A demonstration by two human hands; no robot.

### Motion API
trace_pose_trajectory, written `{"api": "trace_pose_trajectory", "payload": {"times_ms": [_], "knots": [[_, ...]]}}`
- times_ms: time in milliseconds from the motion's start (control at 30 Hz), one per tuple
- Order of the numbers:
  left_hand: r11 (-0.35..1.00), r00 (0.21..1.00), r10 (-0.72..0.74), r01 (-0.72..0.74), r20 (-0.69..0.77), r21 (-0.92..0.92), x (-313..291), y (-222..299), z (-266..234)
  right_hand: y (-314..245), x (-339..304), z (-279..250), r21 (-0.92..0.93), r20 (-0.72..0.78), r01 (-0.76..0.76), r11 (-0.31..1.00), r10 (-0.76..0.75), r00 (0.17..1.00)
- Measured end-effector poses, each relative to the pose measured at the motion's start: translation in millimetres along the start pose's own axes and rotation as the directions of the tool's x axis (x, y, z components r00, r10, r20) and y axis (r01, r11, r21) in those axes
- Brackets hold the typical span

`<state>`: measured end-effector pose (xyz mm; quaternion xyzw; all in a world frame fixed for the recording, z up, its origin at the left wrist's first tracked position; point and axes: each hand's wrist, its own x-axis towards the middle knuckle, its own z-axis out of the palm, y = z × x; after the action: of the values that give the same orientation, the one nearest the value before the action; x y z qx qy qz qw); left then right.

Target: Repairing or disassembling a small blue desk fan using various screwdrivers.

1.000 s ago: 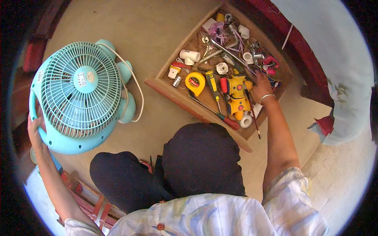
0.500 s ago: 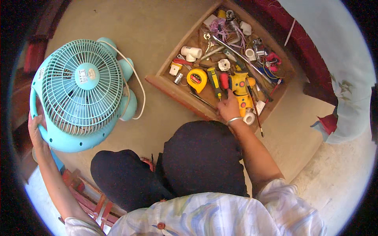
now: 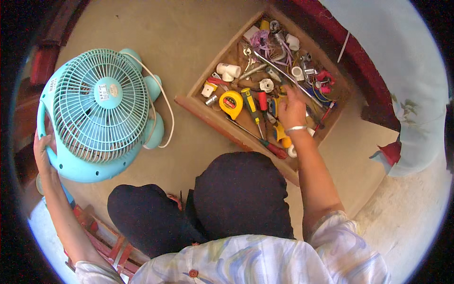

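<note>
A light-blue electric fan (image 3: pixel 61 163) stands at my left, its round grille facing up. My left hand (image 3: pixel 43 150) is closed around the curved handle on its left side. To the right is an open wooden drawer (image 3: pixel 203 111) full of tools and fittings. My right hand (image 3: pixel 293 113) is over its right part, thumb and fingers apart, among yellow pieces (image 3: pixel 282 137) that it partly covers. Left of this hand lie a red-handled tool (image 3: pixel 263 101), a yellow-and-black screwdriver (image 3: pixel 250 100) and a yellow tape measure (image 3: pixel 231 104). A screwdriver with a red and dark-green handle (image 3: pixel 274 148) rests near the front wall.
White pipe fittings (image 3: pixel 229 72), a long metal rod (image 3: pixel 288 77) and purple string (image 3: pixel 260 39) fill the drawer's far part. The fan's white cord (image 3: pixel 171 106) loops onto the floor. Pale cloth (image 3: pixel 421 123) hangs at the right; red wooden slats (image 3: pixel 106 241) are at lower left.
My right hand has moved away from me, deeper into the drawer. The red-and-green screwdriver now shows near the front wall. The thin stick across the front-right edge is gone from there.
</note>
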<state>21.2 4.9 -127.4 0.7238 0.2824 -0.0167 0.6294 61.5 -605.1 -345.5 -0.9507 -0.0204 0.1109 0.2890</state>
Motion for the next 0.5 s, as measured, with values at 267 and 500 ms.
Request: {"api": "trace_pose_trajectory", "payload": {"times_ms": [267,500], "knots": [[0.999,0.999,-0.032,0.032,-0.014,0.007,1.6,0.4,9.2,2.6,5.4,-7.5,-0.412,0.350,-0.037,0.911,0.195,0.916],[0.997,0.997,-0.053,0.056,0.053,-0.062,2.7,6.0,1.4,-17.2,-8.0,-23.5,-0.368,0.345,0.121,0.922,0.014,0.939]]}}
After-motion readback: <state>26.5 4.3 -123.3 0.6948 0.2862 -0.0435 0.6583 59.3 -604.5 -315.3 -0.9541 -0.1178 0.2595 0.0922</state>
